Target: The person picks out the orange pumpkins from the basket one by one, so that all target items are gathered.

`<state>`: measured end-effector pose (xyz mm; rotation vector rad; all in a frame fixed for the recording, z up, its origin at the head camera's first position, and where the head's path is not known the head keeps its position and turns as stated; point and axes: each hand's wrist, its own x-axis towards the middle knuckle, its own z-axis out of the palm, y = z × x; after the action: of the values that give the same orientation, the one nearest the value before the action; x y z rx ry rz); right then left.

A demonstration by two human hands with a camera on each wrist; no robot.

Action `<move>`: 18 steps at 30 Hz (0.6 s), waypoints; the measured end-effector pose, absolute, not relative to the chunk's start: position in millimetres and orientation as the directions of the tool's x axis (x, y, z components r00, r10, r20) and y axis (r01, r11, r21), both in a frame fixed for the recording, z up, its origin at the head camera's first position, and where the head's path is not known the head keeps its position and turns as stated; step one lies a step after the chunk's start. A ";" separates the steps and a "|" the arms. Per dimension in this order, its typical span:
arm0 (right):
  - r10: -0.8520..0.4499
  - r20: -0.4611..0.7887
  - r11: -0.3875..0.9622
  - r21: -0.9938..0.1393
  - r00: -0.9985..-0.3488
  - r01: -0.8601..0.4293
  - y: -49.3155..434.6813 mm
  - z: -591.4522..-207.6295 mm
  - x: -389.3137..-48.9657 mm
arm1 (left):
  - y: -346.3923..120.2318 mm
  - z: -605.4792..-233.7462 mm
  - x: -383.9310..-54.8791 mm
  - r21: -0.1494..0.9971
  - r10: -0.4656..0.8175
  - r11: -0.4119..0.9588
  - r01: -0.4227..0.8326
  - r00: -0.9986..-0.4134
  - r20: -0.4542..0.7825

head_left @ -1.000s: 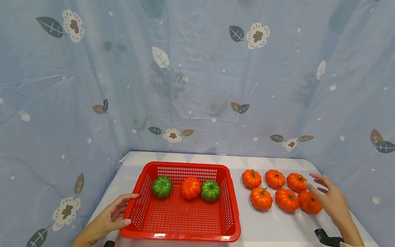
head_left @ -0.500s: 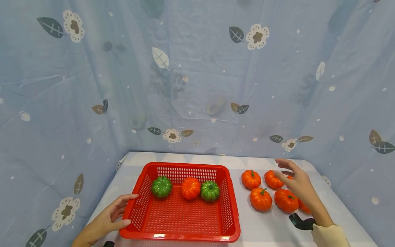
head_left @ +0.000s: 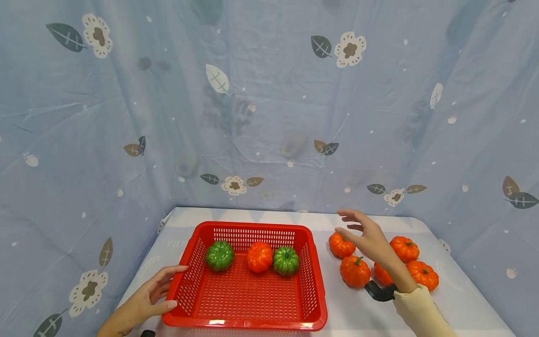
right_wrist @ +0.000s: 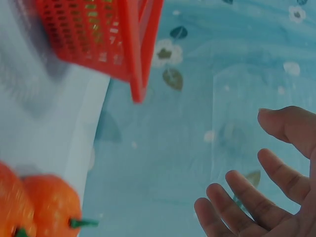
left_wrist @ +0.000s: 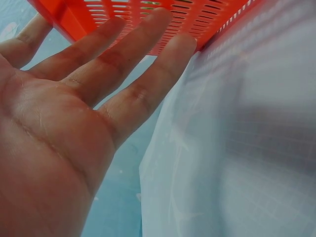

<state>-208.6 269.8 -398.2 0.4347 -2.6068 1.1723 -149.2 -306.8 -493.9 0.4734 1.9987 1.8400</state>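
Observation:
My left hand (head_left: 147, 295) rests against the left side of a red plastic basket (head_left: 244, 324), fingers extended; in the left wrist view the fingertips (left_wrist: 177, 47) are right at its slotted wall. Inside the basket sit a green pumpkin (head_left: 220, 256), an orange pumpkin (head_left: 259, 257) and a second, ribbed green pumpkin (head_left: 286, 261). My right hand (head_left: 370, 241) is over the orange pumpkins on the right, fingers spread and holding nothing. Below its thumb are a back orange pumpkin (head_left: 340, 245) and a front orange pumpkin (head_left: 355, 271). Hand and forearm hide part of the group.
Farther right lie an orange pumpkin (head_left: 404, 249) and another orange pumpkin (head_left: 423, 275). The white table (head_left: 337, 313) runs back to a blue patterned curtain (head_left: 269, 117), which also hangs along both sides. Black wrist camera mounts sit under each wrist.
My right hand has moved left across the orange pumpkins, from the far right toward the basket, staying spread and without a pumpkin. The left hand and basket have stayed in place.

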 end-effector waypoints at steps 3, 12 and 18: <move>-0.205 0.355 0.603 -0.689 -0.912 -0.403 256.8 -396.6 -212.3 | -306.9 -493.1 -148.3 0.996 0.488 0.084 -0.016 -0.871 -0.055; -0.309 0.386 0.524 -0.693 -0.869 -0.494 216.3 -394.7 -220.4 | -306.0 -492.5 -147.8 0.995 0.478 0.097 -0.018 -0.876 -0.063; -0.384 0.400 0.489 -0.677 -0.832 -0.551 188.8 -397.0 -227.6 | -305.3 -492.6 -148.6 0.993 0.479 0.113 0.030 -0.878 -0.028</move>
<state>-227.6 188.8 -397.0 0.8067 -2.5372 1.2605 -148.6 -305.3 -492.6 0.4971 2.0561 1.8204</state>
